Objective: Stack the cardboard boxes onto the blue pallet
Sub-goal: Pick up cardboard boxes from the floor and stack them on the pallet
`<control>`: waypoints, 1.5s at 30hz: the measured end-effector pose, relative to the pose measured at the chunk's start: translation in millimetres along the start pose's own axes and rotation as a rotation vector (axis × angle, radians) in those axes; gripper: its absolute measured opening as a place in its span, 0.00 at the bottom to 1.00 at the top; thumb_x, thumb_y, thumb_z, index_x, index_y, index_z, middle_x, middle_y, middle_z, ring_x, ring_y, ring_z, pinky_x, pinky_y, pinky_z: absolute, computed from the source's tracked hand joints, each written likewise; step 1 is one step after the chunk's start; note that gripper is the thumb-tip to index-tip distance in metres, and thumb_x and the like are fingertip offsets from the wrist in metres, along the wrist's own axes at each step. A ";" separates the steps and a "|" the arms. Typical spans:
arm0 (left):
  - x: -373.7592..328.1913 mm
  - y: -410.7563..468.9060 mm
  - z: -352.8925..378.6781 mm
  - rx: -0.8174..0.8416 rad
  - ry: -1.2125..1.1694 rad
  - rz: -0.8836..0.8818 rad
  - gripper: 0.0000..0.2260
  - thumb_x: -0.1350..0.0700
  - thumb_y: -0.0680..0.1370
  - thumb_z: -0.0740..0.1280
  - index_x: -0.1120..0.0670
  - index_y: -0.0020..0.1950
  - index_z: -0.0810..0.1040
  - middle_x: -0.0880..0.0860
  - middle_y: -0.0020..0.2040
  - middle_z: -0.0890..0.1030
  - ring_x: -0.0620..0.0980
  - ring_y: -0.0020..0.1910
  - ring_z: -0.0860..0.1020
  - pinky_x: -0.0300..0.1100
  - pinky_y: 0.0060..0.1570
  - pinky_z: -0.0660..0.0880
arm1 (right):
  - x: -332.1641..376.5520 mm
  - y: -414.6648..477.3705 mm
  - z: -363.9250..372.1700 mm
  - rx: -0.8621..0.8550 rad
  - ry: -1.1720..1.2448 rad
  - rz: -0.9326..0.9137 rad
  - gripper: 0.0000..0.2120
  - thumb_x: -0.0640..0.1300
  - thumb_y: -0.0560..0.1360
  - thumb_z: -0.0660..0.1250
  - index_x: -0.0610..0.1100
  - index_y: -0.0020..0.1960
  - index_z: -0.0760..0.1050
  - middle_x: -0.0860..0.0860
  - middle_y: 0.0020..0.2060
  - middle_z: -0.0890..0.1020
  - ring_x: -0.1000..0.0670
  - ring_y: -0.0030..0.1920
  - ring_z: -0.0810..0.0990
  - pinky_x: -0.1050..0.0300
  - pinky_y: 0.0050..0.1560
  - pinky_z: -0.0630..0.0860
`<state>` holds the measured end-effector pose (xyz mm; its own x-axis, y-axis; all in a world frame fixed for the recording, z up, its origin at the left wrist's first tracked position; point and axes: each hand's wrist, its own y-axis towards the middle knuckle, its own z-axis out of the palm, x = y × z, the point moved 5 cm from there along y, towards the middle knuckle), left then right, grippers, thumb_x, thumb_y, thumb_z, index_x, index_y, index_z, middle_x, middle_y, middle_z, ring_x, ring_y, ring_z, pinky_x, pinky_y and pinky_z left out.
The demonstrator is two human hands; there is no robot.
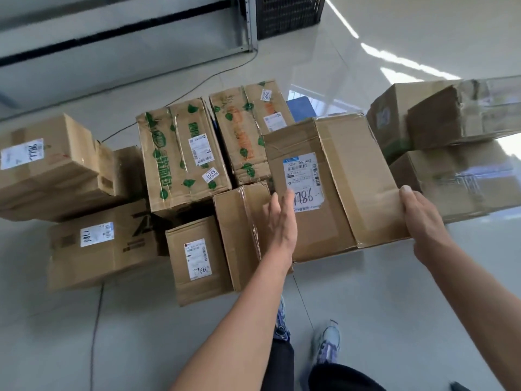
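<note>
— What is nearest the camera?

— The person's two shoes [327, 345] on a pale glossy floor [394, 306], with both bare forearms reaching forward above them. A thin cable [95, 320] runs over the floor to the left.

— And the hands?

— Both are on the big box [338, 176]. The left hand [279, 221] lies flat on its top near the left edge, fingers straight, the tips touching the white label marked 7786. The right hand [423, 221] grips the near right corner: the thumb presses on top of the flap and the fingers go over the edge, out of sight.

— So the box lies between them?

— Yes, it spans from one hand to the other, and its near right corner juts out over the floor. Whether it rests fully on the boxes below cannot be told.

— What sits round it?

— Just left stands a small box [197, 258] with its own 7786 label. Behind that are a leaf box [180, 159] printed in green and an orange-print box [245, 131], side by side. More boxes lie stacked on the far left [48, 165] and far right [456, 119].

— Where is the pallet?

— Only a blue corner of the pallet [300, 108] shows, beyond the big box and beside the orange-print box. Farther back stands a black crate [290, 15].
</note>
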<state>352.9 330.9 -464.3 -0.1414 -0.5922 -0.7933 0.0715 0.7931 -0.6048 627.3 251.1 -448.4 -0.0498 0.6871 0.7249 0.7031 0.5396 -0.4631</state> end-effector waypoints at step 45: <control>179.0 137.0 76.4 0.056 0.362 -0.216 0.24 0.40 0.86 0.53 0.50 0.76 0.71 0.52 0.75 0.73 0.53 0.74 0.70 0.50 0.75 0.65 | -217.4 175.3 135.0 0.466 -0.054 0.199 0.24 0.52 0.80 0.58 0.62 0.74 0.72 0.59 0.70 0.77 0.51 0.71 0.72 0.42 0.77 0.66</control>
<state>412.8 322.7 -694.5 -0.4963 -0.6474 -0.5784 0.0545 0.6417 -0.7650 665.6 262.0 -755.9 0.0078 0.8164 0.5775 0.3122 0.5467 -0.7770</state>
